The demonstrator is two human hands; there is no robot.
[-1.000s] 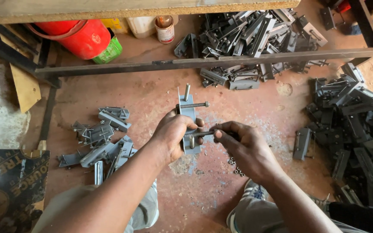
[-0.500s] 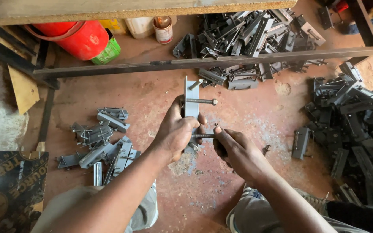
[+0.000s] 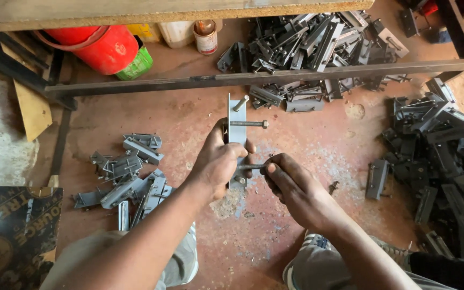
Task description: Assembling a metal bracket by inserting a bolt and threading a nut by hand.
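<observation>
Gripping the grey bracket (image 3: pixel 237 126) upright over the red floor (image 3: pixel 307 134), the left hand (image 3: pixel 218 164) has its fingers clamped round the plate's lower half, while the right hand (image 3: pixel 291 185), which a second ago sat lower and farther right, has closed in so its fingertips now pinch the lowest bolt (image 3: pixel 249 167) at the plate's bottom hole; two more bolts already stick out higher up. Judging by that shift, the third bolt is being seated. Behind, under the bench, a red bucket (image 3: pixel 100 48) lies tipped, contents unseen, beside a green tub (image 3: pixel 135 64), a white jug (image 3: pixel 177 32) and a small tin (image 3: pixel 205 36).
</observation>
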